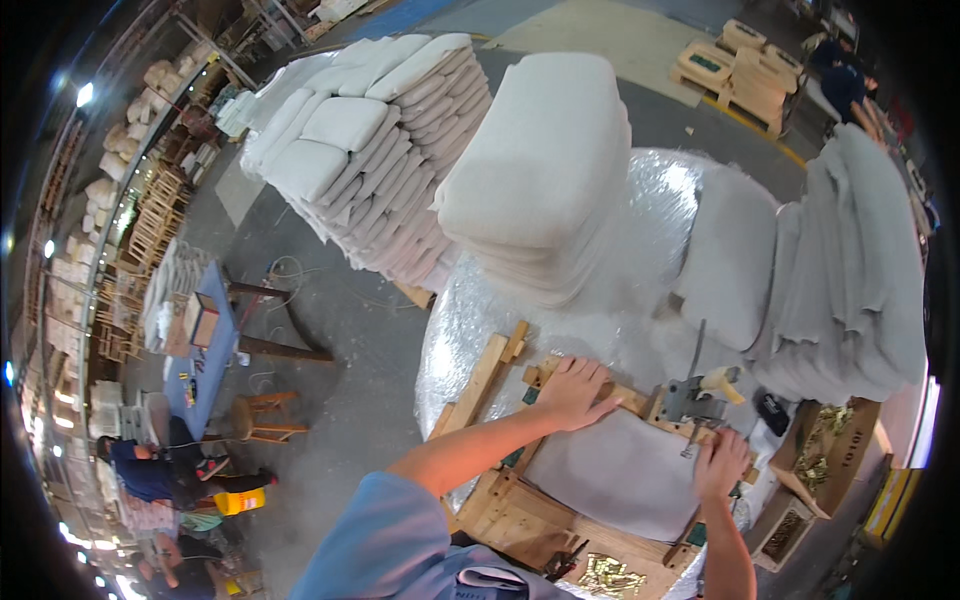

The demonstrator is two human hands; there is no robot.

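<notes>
A grey upholstered seat pad [610,475] lies in a wooden frame [510,510] on the near part of the plastic-wrapped table. Across the frame's far left corner rests my left hand [575,393], open, its fingers stretched out and thumb spread toward the pad. My right hand [722,465] has its fingers curled over the frame's right side; part of the fingers is hidden. Just beyond it stands a grey metal clamp-like tool [692,402] with an upright rod and a pale handle. Brass-coloured metal pieces [610,577] lie in a heap at the frame's near edge.
A tall stack of pale pads [540,150] stands beyond the frame, with more stacks [350,130] farther left. Grey pads [840,270] lean at the right, near a cardboard box [828,455] of brass-coloured pieces. A blue-topped table [208,345], a stool [265,415] and people are at left.
</notes>
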